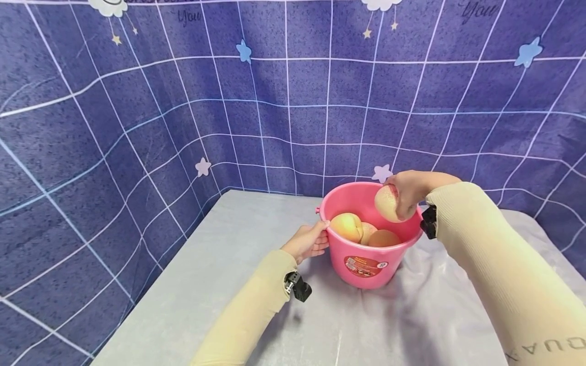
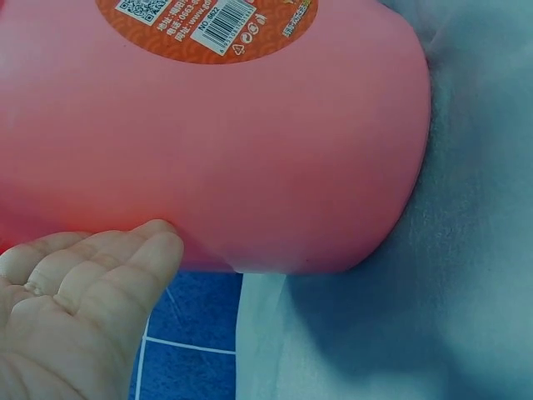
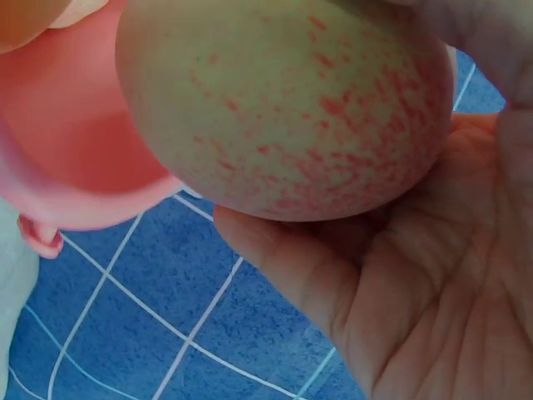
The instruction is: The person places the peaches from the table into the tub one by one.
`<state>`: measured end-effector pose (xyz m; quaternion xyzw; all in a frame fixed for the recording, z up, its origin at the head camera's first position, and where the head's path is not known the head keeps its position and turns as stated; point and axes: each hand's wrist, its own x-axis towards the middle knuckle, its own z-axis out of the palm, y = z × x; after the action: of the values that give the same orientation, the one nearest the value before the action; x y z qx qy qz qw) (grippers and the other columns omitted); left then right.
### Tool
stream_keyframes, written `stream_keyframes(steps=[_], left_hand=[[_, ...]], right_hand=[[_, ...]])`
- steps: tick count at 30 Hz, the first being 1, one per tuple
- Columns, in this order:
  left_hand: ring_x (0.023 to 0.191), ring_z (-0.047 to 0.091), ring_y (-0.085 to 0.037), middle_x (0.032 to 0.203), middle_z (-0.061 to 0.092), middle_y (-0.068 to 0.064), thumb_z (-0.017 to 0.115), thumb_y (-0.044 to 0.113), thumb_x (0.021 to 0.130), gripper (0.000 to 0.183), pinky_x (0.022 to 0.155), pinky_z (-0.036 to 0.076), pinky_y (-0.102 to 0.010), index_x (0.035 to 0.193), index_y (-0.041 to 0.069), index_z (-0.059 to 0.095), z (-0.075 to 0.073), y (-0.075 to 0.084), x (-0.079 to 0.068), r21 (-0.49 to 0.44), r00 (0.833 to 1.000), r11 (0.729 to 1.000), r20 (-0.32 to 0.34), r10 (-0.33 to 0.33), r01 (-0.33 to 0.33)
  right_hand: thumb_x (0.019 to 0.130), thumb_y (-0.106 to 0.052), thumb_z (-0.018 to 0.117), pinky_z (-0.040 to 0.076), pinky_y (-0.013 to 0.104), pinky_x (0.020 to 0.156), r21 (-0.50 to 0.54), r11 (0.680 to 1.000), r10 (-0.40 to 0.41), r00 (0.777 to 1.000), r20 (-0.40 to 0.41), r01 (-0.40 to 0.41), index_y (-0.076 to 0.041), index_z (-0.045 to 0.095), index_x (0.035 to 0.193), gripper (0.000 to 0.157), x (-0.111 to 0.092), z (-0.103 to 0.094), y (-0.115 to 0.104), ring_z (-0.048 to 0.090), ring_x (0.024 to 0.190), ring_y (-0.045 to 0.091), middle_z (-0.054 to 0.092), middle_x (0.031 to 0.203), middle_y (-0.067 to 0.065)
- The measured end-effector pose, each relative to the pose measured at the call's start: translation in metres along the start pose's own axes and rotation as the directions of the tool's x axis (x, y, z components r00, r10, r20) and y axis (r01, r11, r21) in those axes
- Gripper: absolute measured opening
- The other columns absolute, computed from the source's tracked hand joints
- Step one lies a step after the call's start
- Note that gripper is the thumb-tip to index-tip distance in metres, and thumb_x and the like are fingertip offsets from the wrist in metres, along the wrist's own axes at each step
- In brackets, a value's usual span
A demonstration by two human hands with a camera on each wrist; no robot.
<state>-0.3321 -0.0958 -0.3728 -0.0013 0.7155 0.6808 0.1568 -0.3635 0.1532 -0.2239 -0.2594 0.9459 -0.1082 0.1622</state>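
Observation:
A pink bucket [image 1: 366, 267] with an oval orange label [image 1: 365, 266] stands upright on the table. Inside it lie a yellow peach [image 1: 346, 227] and two more rounded fruits, partly hidden by the near wall. My left hand [image 1: 309, 241] holds the bucket's left rim, thumb at the edge; in the left wrist view its fingers [image 2: 125, 271] lie along the outer wall. Over the right side of the bucket's mouth, my right hand [image 1: 407, 190] grips a pale peach from above. Red flecks cover that peach [image 3: 283, 108] in the right wrist view, with fingers around it.
The table [image 1: 220, 264] is covered with a grey sheet, wrinkled at the right. Behind it and to the left hangs a blue curtain [image 1: 302, 122] with a grid and stars. A small pink lug [image 1: 318, 210] sticks out from the bucket's left rim.

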Motion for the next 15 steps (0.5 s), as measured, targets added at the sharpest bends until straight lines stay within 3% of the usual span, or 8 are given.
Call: stream_keyframes(steps=[9, 15], left_hand=[[0.114, 0.058, -0.035, 0.124, 0.058, -0.027, 0.051, 0.038, 0.092, 0.065, 0.097, 0.045, -0.046, 0.129, -0.015, 0.048, -0.0001, 0.0003, -0.0017, -0.014, 1.0, 1.0, -0.018, -0.001, 0.001], [0.115, 0.057, -0.036, 0.125, 0.057, -0.028, 0.051, 0.038, 0.092, 0.065, 0.1, 0.043, -0.048, 0.129, -0.016, 0.048, 0.0018, -0.0001, -0.0026, -0.019, 1.0, 1.0, -0.016, 0.003, -0.003]], right_hand=[[0.051, 0.004, 0.064, 0.04, 0.024, 0.051, 0.064, 0.998, 0.008, 1.0, 0.03, -0.01, 0.005, 0.052, 0.107, 0.057, 0.0068, 0.0045, -0.0062, 0.048, 0.063, 0.017, 0.052, 0.074, 0.006], [0.053, 0.004, 0.066, 0.045, 0.026, 0.054, 0.055, 0.998, 0.024, 1.0, 0.017, -0.025, 0.008, 0.05, 0.119, 0.068, 0.009, 0.0072, -0.0066, 0.051, 0.069, 0.019, 0.054, 0.08, 0.008]])
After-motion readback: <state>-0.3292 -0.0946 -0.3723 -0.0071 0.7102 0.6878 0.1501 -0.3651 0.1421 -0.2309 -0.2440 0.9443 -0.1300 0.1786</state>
